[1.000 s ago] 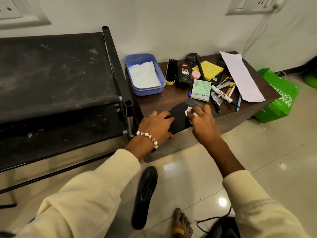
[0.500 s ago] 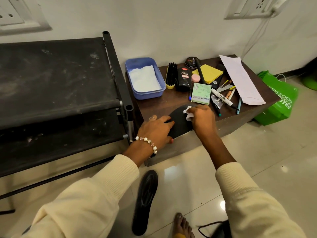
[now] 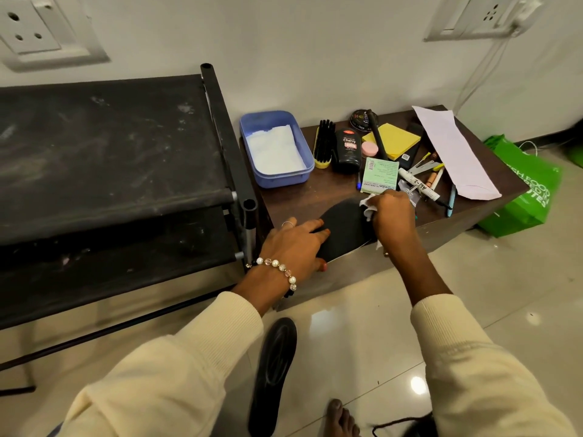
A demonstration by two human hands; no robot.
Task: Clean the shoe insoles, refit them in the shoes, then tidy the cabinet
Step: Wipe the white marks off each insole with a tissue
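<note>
A black insole (image 3: 342,227) lies on the front edge of the low brown cabinet (image 3: 293,200). My left hand (image 3: 295,244) presses flat on its near end, fingers straight. My right hand (image 3: 394,216) grips a crumpled white tissue (image 3: 367,205) against the insole's far right part. A second black insole (image 3: 273,373) lies on the tiled floor below, between my arms. No shoe is clearly in view.
A blue tub (image 3: 276,149) with white paper, a shoe brush (image 3: 323,143), a black polish bottle (image 3: 348,149), sticky notes, pens and a paper strip (image 3: 454,152) crowd the cabinet top. A black shoe rack (image 3: 110,171) stands left. A green bag (image 3: 523,187) sits right. My bare foot (image 3: 342,417) is below.
My right hand has slid the tissue back and forth over the insole, ending slightly nearer and to the right. The left hand stays pressed on the insole.
</note>
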